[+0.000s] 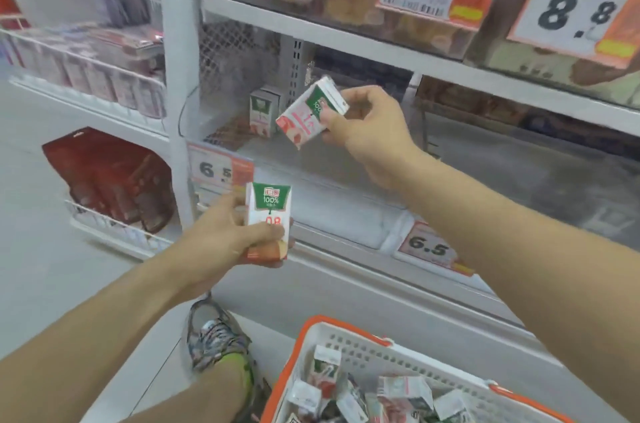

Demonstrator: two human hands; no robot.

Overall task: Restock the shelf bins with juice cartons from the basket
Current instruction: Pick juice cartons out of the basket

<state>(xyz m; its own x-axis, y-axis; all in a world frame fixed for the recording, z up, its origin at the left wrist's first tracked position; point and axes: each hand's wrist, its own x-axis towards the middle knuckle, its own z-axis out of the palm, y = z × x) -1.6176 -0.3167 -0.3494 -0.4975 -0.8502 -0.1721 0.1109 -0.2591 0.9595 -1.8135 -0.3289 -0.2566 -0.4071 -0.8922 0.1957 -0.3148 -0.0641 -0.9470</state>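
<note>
The person stands before a white shelf and holds one juice carton in each hand. The right hand [370, 132], a little above the centre of the view, grasps a tilted carton [310, 111]: the thumb lies over its face and the fingers close around its far end. The green top of this carton points toward 1 o'clock and its pink lower part toward 7 o'clock. It hangs in the air over the clear shelf bin [221, 132], not touching it.

Inside that bin, at 9 o'clock from the tilted carton and near it, one carton [262, 114] stands upright toward the back. The rest of the bin floor looks bare, though the picture is blurred there.

The left hand [221, 235] is lower, toward 7 o'clock from the right hand and well apart from it. Its fingers clench around the lower half of an upright carton [268, 215], with the thumb across the front; the green top with "100%" shows above the fingers. Just behind this carton a price label [216, 168] reads 6.5 on the bin's front edge.

At 5 o'clock in the view, the white basket [377, 350] with orange rim holds many cartons [398, 391] lying in disorder. At 7 o'clock from the basket, just beside it, a grey shoe [214, 336] rests on the floor.
</note>
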